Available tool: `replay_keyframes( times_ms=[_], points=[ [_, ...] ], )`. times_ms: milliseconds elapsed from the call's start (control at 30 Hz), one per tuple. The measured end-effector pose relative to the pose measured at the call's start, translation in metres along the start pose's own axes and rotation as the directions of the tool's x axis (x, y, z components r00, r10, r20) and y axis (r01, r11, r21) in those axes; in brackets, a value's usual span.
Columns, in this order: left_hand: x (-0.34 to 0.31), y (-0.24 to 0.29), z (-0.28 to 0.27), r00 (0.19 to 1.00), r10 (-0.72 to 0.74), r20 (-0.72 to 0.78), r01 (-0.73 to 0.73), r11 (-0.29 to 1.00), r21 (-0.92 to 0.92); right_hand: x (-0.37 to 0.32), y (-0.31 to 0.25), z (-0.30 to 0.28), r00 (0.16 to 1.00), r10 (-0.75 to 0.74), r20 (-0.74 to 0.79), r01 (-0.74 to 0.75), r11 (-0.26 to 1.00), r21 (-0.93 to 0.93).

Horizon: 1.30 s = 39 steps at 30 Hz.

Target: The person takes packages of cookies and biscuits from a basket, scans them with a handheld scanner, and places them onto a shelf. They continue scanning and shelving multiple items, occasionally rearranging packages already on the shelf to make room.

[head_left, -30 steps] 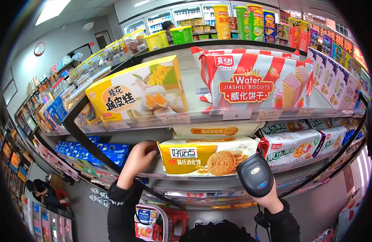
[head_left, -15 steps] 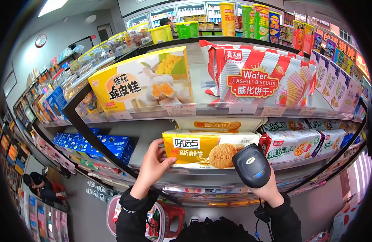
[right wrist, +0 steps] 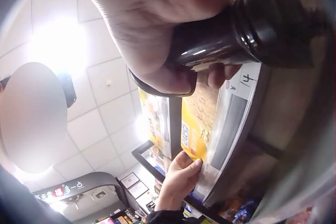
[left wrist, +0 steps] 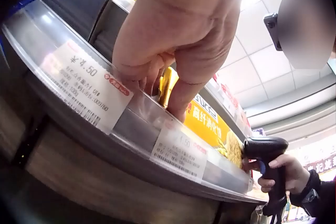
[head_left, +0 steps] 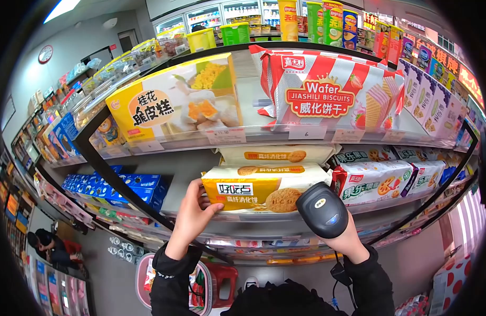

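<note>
A yellow and white pack of digestive biscuits (head_left: 248, 192) stands at the front of the second shelf, with more of the same pack (head_left: 274, 155) behind it. My left hand (head_left: 192, 215) grips its left end, thumb on the front face and fingers round the end. The left wrist view shows that thumb low against the yellow wrapper (left wrist: 202, 124). My right hand (head_left: 346, 237) holds a black barcode scanner (head_left: 321, 210) by its handle, the head overlapping the pack's right end in the head view. In the right wrist view the fingers wrap round the handle (right wrist: 210, 43).
Above, the top shelf carries a yellow cake box (head_left: 174, 100) and red-striped wafer packs (head_left: 327, 92). Blue boxes (head_left: 116, 189) sit left of my left hand, white biscuit packs (head_left: 375, 181) to the right. Price tags (left wrist: 86, 87) line the shelf edge. A pink-rimmed basket (head_left: 143, 279) stands below.
My left hand has come from beside the pack's left end to a grip on it, thumb across the front. The pack's top face shows more than half a second ago. The scanner stays by its right end.
</note>
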State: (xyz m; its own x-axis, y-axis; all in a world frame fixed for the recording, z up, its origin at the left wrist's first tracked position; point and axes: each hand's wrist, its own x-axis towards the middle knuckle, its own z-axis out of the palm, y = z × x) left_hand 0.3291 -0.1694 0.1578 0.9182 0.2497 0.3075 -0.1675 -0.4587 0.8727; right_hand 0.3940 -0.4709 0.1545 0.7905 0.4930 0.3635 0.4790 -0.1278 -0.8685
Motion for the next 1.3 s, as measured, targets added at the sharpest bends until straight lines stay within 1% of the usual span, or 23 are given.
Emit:
replay_keyframes(
  times_ms=[167, 233, 267, 433, 500, 600, 633, 667, 700, 767, 800, 833, 867, 900, 933, 967, 1000, 1033, 1100, 1133, 1200, 1233, 1300],
  points=[
    [-0.002, 0.001, -0.001, 0.999, 0.022, 0.031, -0.021, 1.000, -0.020, -0.004, 0.003, -0.002, 1.000, 0.000, -0.012, 0.001, 0.997, 0.074],
    [-0.002, -0.001, -0.001, 1.000, -0.007, 0.005, 0.007, 0.996, -0.087, -0.004, 0.000, -0.003, 0.999, 0.034, 0.043, -0.038, 0.994, 0.098],
    [-0.002, -0.003, 0.000, 1.000, 0.005, -0.004, -0.005, 0.994, -0.111, -0.003, -0.003, -0.003, 0.999, -0.024, 0.026, 0.021, 0.993, 0.118],
    [-0.009, -0.003, -0.004, 0.999, 0.002, 0.035, 0.001, 0.996, -0.092, -0.010, 0.002, -0.006, 0.995, -0.097, -0.002, 0.097, 0.993, 0.070],
    [-0.015, 0.001, -0.006, 0.993, 0.077, -0.090, -0.054, 0.969, 0.239, -0.016, 0.002, -0.011, 0.991, -0.133, 0.004, 0.133, 0.991, 0.034],
    [-0.027, 0.009, 0.000, 0.945, 0.188, -0.267, -0.111, 0.954, 0.278, -0.030, 0.001, -0.018, 0.987, -0.160, 0.016, 0.159, 0.987, 0.022],
    [-0.033, 0.012, 0.003, 0.913, 0.238, -0.331, -0.126, 0.937, 0.327, -0.035, -0.001, -0.021, 0.991, -0.134, 0.023, 0.131, 0.984, 0.121],
    [-0.040, 0.019, 0.011, 0.879, 0.267, -0.396, -0.149, 0.941, 0.303, -0.039, -0.001, -0.023, 0.993, -0.114, 0.040, 0.102, 0.970, 0.219],
    [-0.048, 0.019, 0.020, 0.832, 0.284, -0.477, -0.195, 0.954, 0.228, -0.044, 0.000, -0.027, 0.991, -0.117, 0.058, 0.105, 0.978, 0.181],
    [-0.067, 0.007, 0.036, 0.789, 0.301, -0.535, -0.272, 0.953, 0.134, -0.059, 0.012, -0.031, 0.996, -0.052, 0.072, 0.034, 0.973, 0.227],
    [-0.076, 0.008, 0.046, 0.793, 0.311, -0.523, -0.293, 0.949, 0.120, -0.065, 0.015, -0.033, 0.996, 0.014, 0.084, -0.033, 0.973, 0.227],
    [-0.084, 0.013, 0.054, 0.835, 0.295, -0.465, -0.276, 0.955, 0.109, -0.071, 0.018, -0.035, 0.992, 0.076, 0.101, -0.097, 0.969, 0.226],
    [-0.092, 0.014, 0.063, 0.850, 0.291, -0.440, -0.228, 0.955, 0.190, -0.078, 0.024, -0.036, 0.992, 0.077, 0.100, -0.097, 0.973, 0.211],
    [-0.099, 0.019, 0.074, 0.895, 0.210, -0.394, -0.159, 0.975, 0.158, -0.085, 0.035, -0.038, 0.992, 0.077, 0.097, -0.095, 0.976, 0.197],
    [-0.103, 0.013, 0.079, 0.912, 0.286, -0.294, -0.210, 0.941, 0.264, -0.095, 0.051, -0.039, 0.989, 0.100, 0.109, -0.121, 0.970, 0.211],
    [-0.108, 0.011, 0.087, 0.952, 0.197, -0.233, -0.144, 0.964, 0.225, -0.104, 0.067, -0.037, 0.985, 0.123, 0.124, -0.149, 0.963, 0.225],
    [-0.110, 0.010, 0.093, 0.948, 0.271, -0.167, -0.210, 0.927, 0.310, -0.111, 0.072, -0.035, 0.980, 0.142, 0.138, -0.171, 0.959, 0.227],
    [-0.113, 0.009, 0.099, 0.970, 0.214, -0.115, -0.174, 0.942, 0.288, -0.117, 0.072, -0.036, 0.975, 0.164, 0.150, -0.196, 0.954, 0.229],
    [-0.122, -0.004, 0.113, 0.994, 0.104, -0.036, -0.092, 0.965, 0.246, -0.125, 0.073, -0.034, 0.938, 0.274, 0.210, -0.302, 0.947, 0.111],
    [-0.127, -0.010, 0.119, 0.999, 0.042, 0.004, -0.042, 0.973, 0.228, -0.144, 0.106, -0.032, 0.944, 0.271, 0.188, -0.299, 0.944, 0.143],
    [-0.136, -0.019, 0.130, 0.998, -0.018, 0.054, 0.004, 0.971, 0.238, -0.149, 0.107, -0.023, 0.946, 0.273, 0.177, -0.305, 0.931, 0.199],
    [-0.141, -0.022, 0.132, 0.985, -0.096, 0.142, 0.054, 0.961, 0.273, -0.151, 0.106, -0.029, 0.899, 0.303, 0.317, -0.379, 0.900, 0.213],
    [-0.150, -0.032, 0.139, 0.964, -0.123, 0.234, 0.063, 0.967, 0.247, -0.158, 0.110, -0.020, 0.860, 0.380, 0.340, -0.461, 0.864, 0.201]
  ],
)
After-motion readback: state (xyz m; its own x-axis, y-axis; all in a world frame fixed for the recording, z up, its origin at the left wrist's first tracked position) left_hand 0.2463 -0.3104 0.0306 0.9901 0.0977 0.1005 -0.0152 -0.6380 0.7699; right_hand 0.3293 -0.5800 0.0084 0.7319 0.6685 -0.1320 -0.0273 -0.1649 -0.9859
